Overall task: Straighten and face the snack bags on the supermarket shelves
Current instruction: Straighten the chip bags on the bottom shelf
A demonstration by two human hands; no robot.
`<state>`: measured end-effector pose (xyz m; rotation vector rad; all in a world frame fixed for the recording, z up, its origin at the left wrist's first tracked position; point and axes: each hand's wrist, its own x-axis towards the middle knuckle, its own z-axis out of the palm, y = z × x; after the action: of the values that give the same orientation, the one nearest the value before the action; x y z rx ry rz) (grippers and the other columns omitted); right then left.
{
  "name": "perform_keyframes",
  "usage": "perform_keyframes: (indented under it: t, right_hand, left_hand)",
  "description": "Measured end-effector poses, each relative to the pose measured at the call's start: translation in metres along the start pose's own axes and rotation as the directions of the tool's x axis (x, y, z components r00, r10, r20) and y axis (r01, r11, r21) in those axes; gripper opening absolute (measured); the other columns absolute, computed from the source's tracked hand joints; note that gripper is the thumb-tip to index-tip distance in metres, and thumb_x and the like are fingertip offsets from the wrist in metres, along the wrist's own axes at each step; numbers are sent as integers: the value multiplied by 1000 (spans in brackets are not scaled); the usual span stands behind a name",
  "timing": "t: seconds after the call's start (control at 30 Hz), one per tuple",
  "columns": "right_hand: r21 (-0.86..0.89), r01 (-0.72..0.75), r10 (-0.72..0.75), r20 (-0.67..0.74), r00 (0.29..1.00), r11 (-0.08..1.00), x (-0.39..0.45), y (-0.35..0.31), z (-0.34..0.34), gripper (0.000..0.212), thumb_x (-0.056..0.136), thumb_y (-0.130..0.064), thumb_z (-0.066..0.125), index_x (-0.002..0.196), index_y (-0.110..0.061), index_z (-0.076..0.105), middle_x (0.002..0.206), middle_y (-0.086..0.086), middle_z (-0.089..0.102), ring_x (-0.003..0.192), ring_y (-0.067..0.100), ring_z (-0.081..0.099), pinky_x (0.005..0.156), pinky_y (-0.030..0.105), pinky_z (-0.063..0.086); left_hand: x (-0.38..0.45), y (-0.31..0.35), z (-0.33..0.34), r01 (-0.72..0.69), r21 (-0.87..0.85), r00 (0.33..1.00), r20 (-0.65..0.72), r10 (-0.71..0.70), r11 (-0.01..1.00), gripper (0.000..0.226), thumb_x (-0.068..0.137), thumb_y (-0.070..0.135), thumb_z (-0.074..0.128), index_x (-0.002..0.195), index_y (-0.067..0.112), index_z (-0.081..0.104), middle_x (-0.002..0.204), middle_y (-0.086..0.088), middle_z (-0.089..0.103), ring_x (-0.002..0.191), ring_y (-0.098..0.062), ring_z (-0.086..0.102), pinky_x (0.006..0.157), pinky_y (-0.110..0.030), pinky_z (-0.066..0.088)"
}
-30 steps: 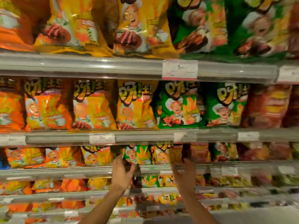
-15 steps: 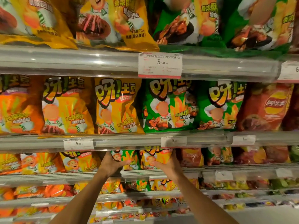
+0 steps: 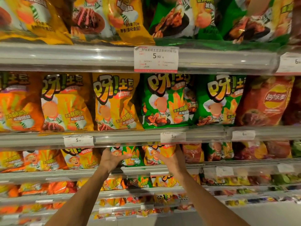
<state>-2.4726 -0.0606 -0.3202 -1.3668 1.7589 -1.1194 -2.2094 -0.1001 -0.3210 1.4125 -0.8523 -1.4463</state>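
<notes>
- At the far left of the frame, orange snack bags point(image 3: 17, 103) stand upright on the second shelf from the top, with more orange and yellow bags on the shelf below.
- Just right of them, two yellow bags point(image 3: 114, 101) face outward side by side in the middle row, above a white price tag point(image 3: 79, 141) clipped to the shelf rail point(image 3: 130, 137).
- Below that rail, at centre-left, the left hand point(image 3: 112, 159) reaches up to the third shelf, palm turned toward the small green bag point(image 3: 130, 155), fingers spread and lightly bent against the bag's left edge; whether it truly grips the bag cannot be told.
- Just beside it, at centre, the right hand point(image 3: 171, 159) sits on the right side of the small yellow bag point(image 3: 156, 154), fingers reaching up behind it; the two hands are apart, with the two bags between them.
- Above, at upper centre, a large price label point(image 3: 156, 59) reading 5.90 hangs on the top rail.
- Right of centre, two green bags point(image 3: 167, 101) stand in the middle row.
- At the far right, a red crisp bag point(image 3: 267, 101) leans beside them.
</notes>
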Motion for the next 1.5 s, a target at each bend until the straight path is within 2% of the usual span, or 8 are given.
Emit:
perform_keyframes:
  t: [0.13, 0.3, 0.4, 0.57, 0.8, 1.1, 1.33, 1.5]
  right_hand:
    - [77, -20, 25, -67, 997, 997, -10, 1, -15, 44, 67, -35, 95, 93, -35, 60, 80, -27, 72, 84, -1, 72, 67, 16, 56]
    - [208, -138, 142, -6, 990, 968, -25, 12, -41, 62, 63, -44, 94, 111, -18, 64, 96, -9, 75, 92, 10, 70, 82, 24, 55]
    - [211, -222, 230, -16, 973, 952, -44, 29, -56, 85, 62, -41, 95, 135, -25, 52, 114, -10, 71, 110, 17, 66, 99, 34, 52]
    - [142, -349, 366, -112, 924, 926, -78, 70, -84, 87, 59, -46, 97, 132, -23, 55, 109, -5, 71, 97, 21, 67, 91, 40, 52]
    - [79, -470, 477, -101, 873, 879, -104, 98, -106, 103, 56, -43, 98, 144, -21, 49, 130, 4, 67, 120, 31, 61, 103, 42, 49]
    - [74, -409, 410, -1, 912, 910, -113, 90, -107, 98, 43, -57, 95, 131, -28, 62, 110, -16, 73, 105, 13, 67, 96, 36, 52]
    - [27, -284, 282, 77, 956, 958, -113, 73, -100, 98, 51, -67, 91, 135, -34, 54, 112, -24, 73, 104, 1, 68, 97, 37, 56]
    - [30, -215, 210, 114, 971, 976, -107, 53, -79, 94, 58, -58, 94, 136, -38, 46, 118, -25, 68, 106, -5, 65, 94, 23, 55]
  left_hand:
    - [-13, 1, 3, 13, 28, 999, -44, -11, 1000, 104, 30, 18, 97, 123, 9, 51, 127, -20, 61, 125, -38, 55, 107, -58, 43]
    - [-24, 1, 16, -43, 277, 991, -112, 77, 960, 116, 24, 46, 97, 124, 7, 53, 119, -15, 66, 117, -35, 60, 101, -55, 50]
    - [-31, 2, 37, -56, 294, 992, -93, 86, 954, 124, 34, 40, 98, 138, 1, 43, 130, -19, 61, 125, -37, 56, 103, -56, 47]
    - [-33, -6, 82, -71, 326, 994, -55, 94, 943, 104, 53, 22, 98, 136, -2, 42, 130, -20, 60, 125, -38, 55, 104, -53, 48]
    - [-28, -19, 136, -78, 384, 994, -39, 101, 920, 106, 58, 31, 96, 140, -2, 38, 138, -19, 54, 130, -36, 49, 106, -51, 44]
    - [-8, -30, 137, -87, 447, 995, 77, 59, 890, 85, 66, 19, 92, 131, 6, 39, 128, -11, 55, 123, -32, 52, 105, -45, 43]
    - [-11, -38, 117, -115, 673, 988, 152, 16, 731, 91, 64, 49, 90, 129, 11, 40, 119, -9, 62, 112, -33, 60, 99, -51, 49]
    - [-32, -42, 80, -244, 890, 963, 177, 202, 386, 65, 83, 63, 66, 122, 13, 55, 115, -8, 56, 109, -29, 54, 93, -44, 49]
